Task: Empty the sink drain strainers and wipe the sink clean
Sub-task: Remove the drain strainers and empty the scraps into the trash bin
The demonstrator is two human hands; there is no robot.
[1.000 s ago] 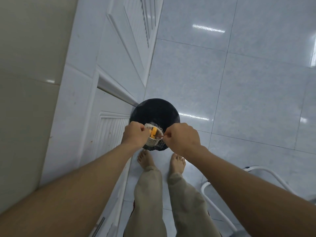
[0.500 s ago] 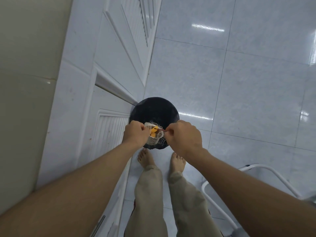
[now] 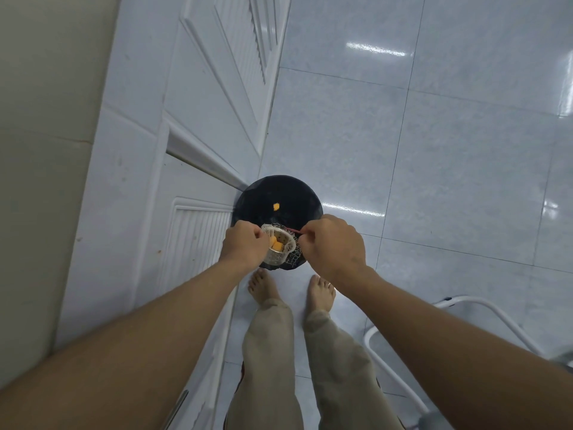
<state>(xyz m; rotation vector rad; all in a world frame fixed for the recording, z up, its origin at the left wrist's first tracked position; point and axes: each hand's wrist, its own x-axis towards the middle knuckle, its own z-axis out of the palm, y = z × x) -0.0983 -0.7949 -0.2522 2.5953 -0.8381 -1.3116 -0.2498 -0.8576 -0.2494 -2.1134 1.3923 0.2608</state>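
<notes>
One orange scrap [image 3: 275,206] is now lying in the black bin [image 3: 263,193]; the left hand [image 3: 245,246] is gripping the strainer [image 3: 274,257], the right hand [image 3: 335,246] is pinching its mesh net [image 3: 292,259].

One orange piece [image 3: 275,206] now shows against the dark inside of the black bin [image 3: 297,193]; a second ago all the orange bits sat in the strainer [image 3: 276,257]. The hands have drawn apart: the left hand [image 3: 245,246] has shifted toward the cabinet side and the right hand [image 3: 335,243] has pulled away from it. The mesh net [image 3: 293,256] is now peeled off the rim and stretched toward the right hand, with a thin red strand [image 3: 294,230] taut at its fingertips. The strainer's steel wall and perforated inside are now exposed.
</notes>
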